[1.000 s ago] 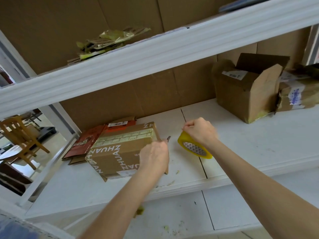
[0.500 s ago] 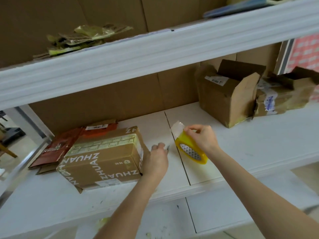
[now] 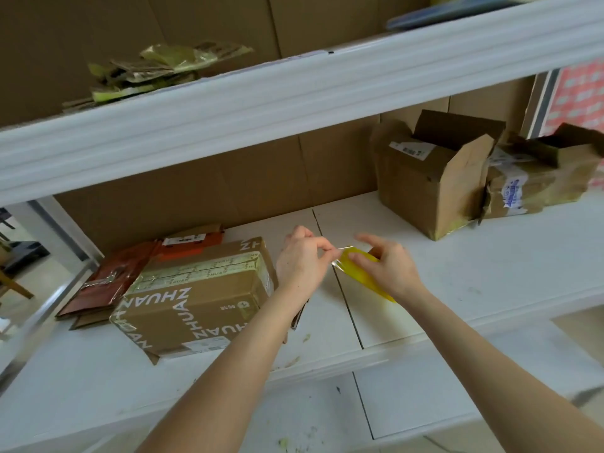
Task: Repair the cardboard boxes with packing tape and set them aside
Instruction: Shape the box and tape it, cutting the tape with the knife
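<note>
Left hand (image 3: 302,259) moved onto tape roll (image 3: 359,276), ZHUAN-printed box (image 3: 196,299) beside

A: Top white shelf rail (image 3: 294,103), what's on it?
B: Crumpled yellow-green plastic scraps (image 3: 157,70) at left. Flat blue sheet (image 3: 441,14) far right, only its edge shows.
A: Lower white shelf board (image 3: 490,276)?
B: Flat red-brown packets (image 3: 108,282) at left end, orange card packet (image 3: 192,246) just behind. Brown backing panels (image 3: 228,184) along the rear.
A: Anything else?
B: Red-and-white checked panel (image 3: 578,93) top right, green crumbs (image 3: 284,443) on bottom ledge.
</note>
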